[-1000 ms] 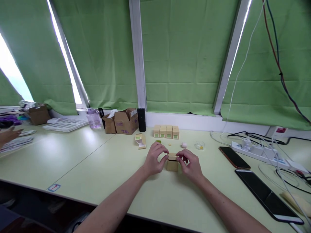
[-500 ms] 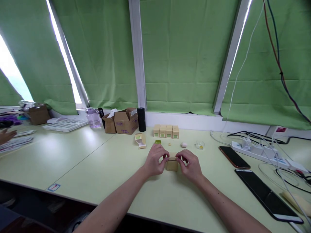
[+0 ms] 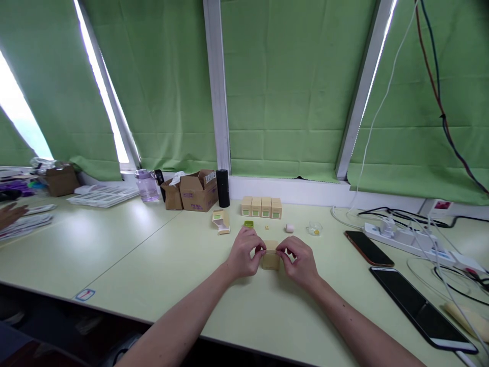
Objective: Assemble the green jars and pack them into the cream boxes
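Observation:
Between my hands a small brown cardboard box rests on the table. My left hand pinches its upper left edge, and my right hand pinches the upper right edge. Just beyond my left hand lies a small green item. Past the box are a tiny yellowish piece, a small pale pink roll and a clear dish with something yellow in it. An open small carton lies to the left, and several closed small boxes stand in a row behind.
Two phones and a power strip with cables lie at the right. A black cylinder, cardboard cartons and a purple bottle stand at the back left. Another person's hand is at the far left.
The upper edge of the small box looks different between my fingers, and the dark slit there no longer shows. My hands have hardly moved.

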A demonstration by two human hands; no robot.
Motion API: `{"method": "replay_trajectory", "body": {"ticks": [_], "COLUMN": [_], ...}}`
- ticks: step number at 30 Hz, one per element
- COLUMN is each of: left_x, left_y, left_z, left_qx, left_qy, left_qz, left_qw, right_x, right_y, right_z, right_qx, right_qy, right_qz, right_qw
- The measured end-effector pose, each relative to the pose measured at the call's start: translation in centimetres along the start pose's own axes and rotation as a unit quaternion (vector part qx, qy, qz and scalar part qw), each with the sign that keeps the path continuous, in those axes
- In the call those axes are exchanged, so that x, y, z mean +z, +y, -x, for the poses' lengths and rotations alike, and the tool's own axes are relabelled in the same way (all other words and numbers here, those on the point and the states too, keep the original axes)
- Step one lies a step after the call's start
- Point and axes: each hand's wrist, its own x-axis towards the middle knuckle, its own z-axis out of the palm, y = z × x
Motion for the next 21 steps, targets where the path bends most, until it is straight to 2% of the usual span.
{"method": "replay_trajectory", "body": {"ticks": [15, 21], "left_x": [-0.11, -0.12], "left_y": [0.29, 0.3], "left_z": [-0.17, -0.15], "left_qx": [0.006, -0.005], "left_qy": [-0.008, -0.024], "left_qz": [0.018, 0.017], "left_qw": [1.0, 1.0], "right_x": [-0.3, -0.31], "right_y": [0.32, 0.46], "right_z": [0.03, 0.2], "right_qx": [-0.059, -0.044], "right_qy": [-0.012, -0.036], "right_qz": [0.004, 0.013], "right_qw": [0.998, 0.998]}}
